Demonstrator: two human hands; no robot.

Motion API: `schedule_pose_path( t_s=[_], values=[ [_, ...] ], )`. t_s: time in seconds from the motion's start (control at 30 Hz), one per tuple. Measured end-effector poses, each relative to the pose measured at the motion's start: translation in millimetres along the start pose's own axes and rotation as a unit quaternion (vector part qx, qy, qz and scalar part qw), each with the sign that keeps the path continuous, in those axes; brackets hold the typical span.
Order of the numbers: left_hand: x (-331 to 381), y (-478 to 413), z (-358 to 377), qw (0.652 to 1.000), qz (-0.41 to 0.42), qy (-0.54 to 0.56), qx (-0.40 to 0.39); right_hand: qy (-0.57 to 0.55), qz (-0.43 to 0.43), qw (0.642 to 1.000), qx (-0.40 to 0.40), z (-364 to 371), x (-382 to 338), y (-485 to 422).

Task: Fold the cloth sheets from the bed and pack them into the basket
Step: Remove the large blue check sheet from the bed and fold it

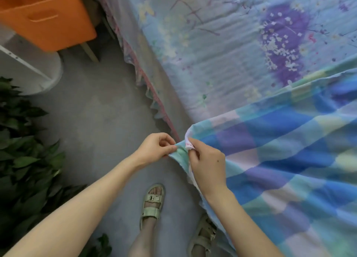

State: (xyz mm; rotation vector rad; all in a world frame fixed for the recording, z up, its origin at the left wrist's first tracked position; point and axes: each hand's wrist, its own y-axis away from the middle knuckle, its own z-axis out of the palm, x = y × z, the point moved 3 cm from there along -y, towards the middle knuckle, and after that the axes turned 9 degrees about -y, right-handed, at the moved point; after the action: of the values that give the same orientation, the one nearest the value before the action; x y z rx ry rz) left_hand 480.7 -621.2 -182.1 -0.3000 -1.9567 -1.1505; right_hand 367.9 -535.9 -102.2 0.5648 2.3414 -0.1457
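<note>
My grip is two-handed: left hand and right hand each pinch the same corner of the blue, green and lilac checked cotton sheet, fingers curled round the hem. The sheet runs away to my right across the floral-covered bed, so the right hand is nearer its bulk. The orange plastic basket stands well apart, ahead to my left; its contents are out of view.

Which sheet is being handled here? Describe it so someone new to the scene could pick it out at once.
Start at the bed, covered by a pale floral bedsheet. Over its near side, hanging off the edge, lies the checked sheet; the left hand and right hand pinch its corner. Its blue, green and lilac squares set it apart from the flowers.
</note>
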Motion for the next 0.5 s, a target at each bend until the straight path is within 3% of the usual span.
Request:
schedule_pose_path(
  t_s=[0.13,0.2,0.3,0.4,0.5],
  values=[
    [17.3,4.2,-5.5,0.985,0.032,-0.169,-0.012,0.09,-0.105,0.989,0.056,9.7,-30.9,6.8],
    [22.3,3.0,-9.1,0.984,0.038,-0.177,-0.001,0.146,-0.093,0.983,0.051,20.8,-25.4,0.3],
    [16.6,4.1,-8.6,0.997,-0.004,-0.076,0.034,0.228,-0.021,0.973,0.004,35.8,-6.2,-5.3],
    [13.1,7.7,-2.7,0.996,-0.04,0.076,0.037,0.272,-0.05,0.961,0.022,48.1,-0.4,-0.2],
    [10.9,11.3,3.5,0.987,-0.057,0.148,0.03,0.255,-0.047,0.965,0.038,52.3,2.2,2.2]
  ],
)
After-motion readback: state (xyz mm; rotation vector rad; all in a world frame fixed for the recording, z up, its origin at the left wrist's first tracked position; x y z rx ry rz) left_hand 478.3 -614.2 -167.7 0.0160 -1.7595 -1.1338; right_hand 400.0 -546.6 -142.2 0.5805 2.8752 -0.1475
